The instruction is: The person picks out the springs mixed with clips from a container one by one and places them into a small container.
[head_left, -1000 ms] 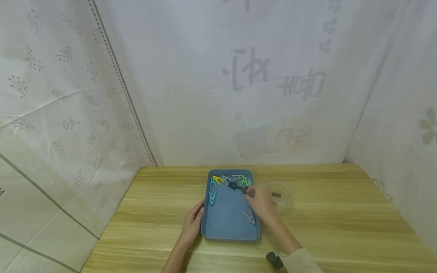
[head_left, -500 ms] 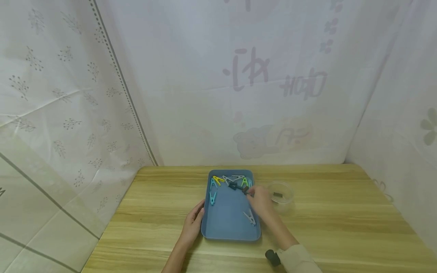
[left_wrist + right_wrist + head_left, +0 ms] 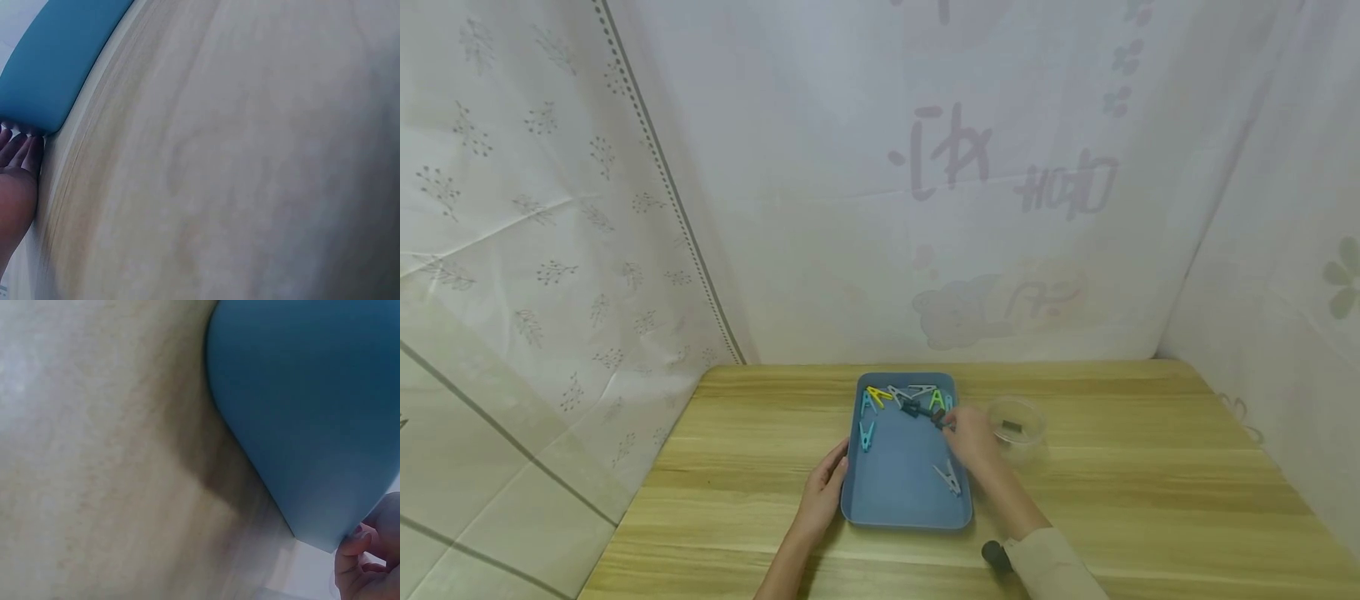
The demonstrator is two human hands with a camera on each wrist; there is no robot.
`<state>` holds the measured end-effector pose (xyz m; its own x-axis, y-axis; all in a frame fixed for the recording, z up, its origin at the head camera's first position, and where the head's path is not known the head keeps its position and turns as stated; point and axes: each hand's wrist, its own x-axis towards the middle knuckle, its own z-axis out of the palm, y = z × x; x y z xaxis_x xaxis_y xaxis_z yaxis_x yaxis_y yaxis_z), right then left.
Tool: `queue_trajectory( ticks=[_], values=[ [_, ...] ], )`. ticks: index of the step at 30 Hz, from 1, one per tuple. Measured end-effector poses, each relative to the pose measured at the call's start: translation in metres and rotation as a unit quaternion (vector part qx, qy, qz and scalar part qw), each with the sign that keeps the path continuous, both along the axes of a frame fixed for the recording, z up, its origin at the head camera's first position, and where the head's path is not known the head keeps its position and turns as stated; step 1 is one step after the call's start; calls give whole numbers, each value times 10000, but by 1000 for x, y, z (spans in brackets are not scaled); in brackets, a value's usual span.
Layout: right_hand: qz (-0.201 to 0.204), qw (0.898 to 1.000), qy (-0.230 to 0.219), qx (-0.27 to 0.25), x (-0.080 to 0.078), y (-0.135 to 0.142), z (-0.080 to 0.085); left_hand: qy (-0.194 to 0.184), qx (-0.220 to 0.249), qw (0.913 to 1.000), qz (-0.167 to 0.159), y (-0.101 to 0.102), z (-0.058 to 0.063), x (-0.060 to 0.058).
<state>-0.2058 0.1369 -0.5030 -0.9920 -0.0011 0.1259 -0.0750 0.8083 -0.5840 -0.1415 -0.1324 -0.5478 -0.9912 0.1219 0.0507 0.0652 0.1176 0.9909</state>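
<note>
A blue-grey tray (image 3: 898,492) lies on the wooden table, with plastic clothespins in it. My left hand (image 3: 822,496) rests along the tray's left side, its fingers fairly straight against the outer wall. My right hand (image 3: 973,442) reaches over the right rim, thumb and fingers bent, fingertips right at several small black pieces (image 3: 912,407) near the back. Whether it pinches one of them I cannot tell. In the right wrist view, the bent thumb (image 3: 356,544) shows at the tray's rim, and the wall hides the inside.
Along the back of the tray lie yellow (image 3: 880,395), grey and green (image 3: 937,400) clothespins. A teal clothespin (image 3: 867,436) is at the left, a grey one (image 3: 949,479) at the front right. A clear round tub (image 3: 1037,429) with a black piece inside stands right of the tray.
The right hand stays at the tray's right rim, with only a slight shift of fingers and wrist. The left hand, tray and clothespins keep their places.
</note>
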Motion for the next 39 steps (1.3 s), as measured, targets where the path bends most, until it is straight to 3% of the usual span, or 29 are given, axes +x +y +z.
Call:
queue_trajectory(
  ticks=[8, 17, 39],
  values=[
    [148, 9991, 28, 399, -2, -1, 4, -28, -25, 10000, -17, -1, 0, 0],
    [158, 9974, -304, 630, -1, -7, 12, -16, -28, 10000, -18, -2, -2, 1],
    [-40, 9879, -60, 1547, -4, -14, 12, -18, -46, 10000, -35, -1, 0, -1]
  ],
)
